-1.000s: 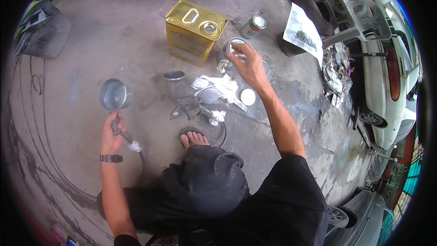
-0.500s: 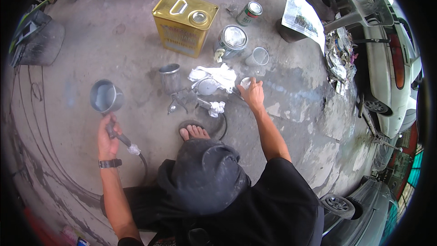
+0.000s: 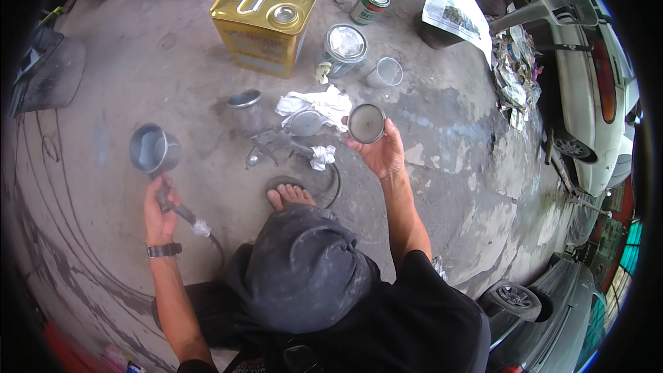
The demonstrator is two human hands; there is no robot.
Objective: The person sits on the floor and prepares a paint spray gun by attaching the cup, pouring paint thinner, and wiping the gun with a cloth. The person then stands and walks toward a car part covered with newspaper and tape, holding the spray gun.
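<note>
Here, your left hand (image 3: 159,215) grips the gun (image 3: 184,213) by its handle under the cup (image 3: 155,149), likely easy to spill, while your right hand (image 3: 384,157) holds the lid (image 3: 367,123), probably light and stiff, by its rim.

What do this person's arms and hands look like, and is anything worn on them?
Both the left hand and the right hand are ungloved, and the forearms are bare. A dark strap, perhaps a watch band, circles the left wrist; the right wrist has none. The right sleeve is black, loose and short.
</note>
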